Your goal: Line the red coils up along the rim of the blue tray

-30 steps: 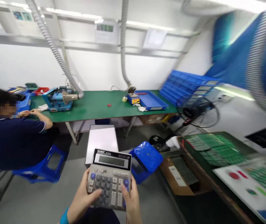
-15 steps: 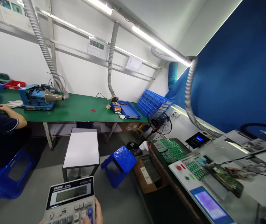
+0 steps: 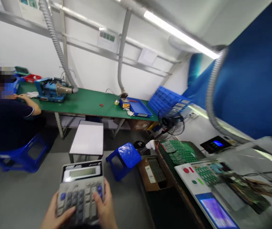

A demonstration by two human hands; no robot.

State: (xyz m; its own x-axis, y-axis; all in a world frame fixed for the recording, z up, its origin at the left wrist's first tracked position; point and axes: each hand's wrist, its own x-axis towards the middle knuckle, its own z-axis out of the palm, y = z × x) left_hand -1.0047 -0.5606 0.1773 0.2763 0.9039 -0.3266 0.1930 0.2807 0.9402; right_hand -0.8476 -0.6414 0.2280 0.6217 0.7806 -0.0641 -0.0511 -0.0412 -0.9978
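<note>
A grey desk calculator point(image 3: 84, 190) with dark and blue keys is tilted up toward me at the bottom of the view. My left hand point(image 3: 56, 213) is closed around its left side, the thumb lying over the lower keys. On the other side my right hand point(image 3: 104, 203) grips the edge, its thumb on the keys at the right. Blurred dark digits show at the right of the display point(image 3: 84, 172). Most of my fingers are hidden behind the calculator.
Beyond the calculator are a white-topped table point(image 3: 88, 136) and a blue stool point(image 3: 126, 156). A person point(image 3: 9, 117) sits left at the green bench point(image 3: 85, 100). At right, a machine point(image 3: 195, 181) and green circuit boards point(image 3: 181, 151) stand beside a fan point(image 3: 171, 122) and a carton point(image 3: 147, 175).
The calculator has come up and further into view, with both hands now visible on it. Digits show on its display. My view has swung left and down, bringing more of the seated person in.
</note>
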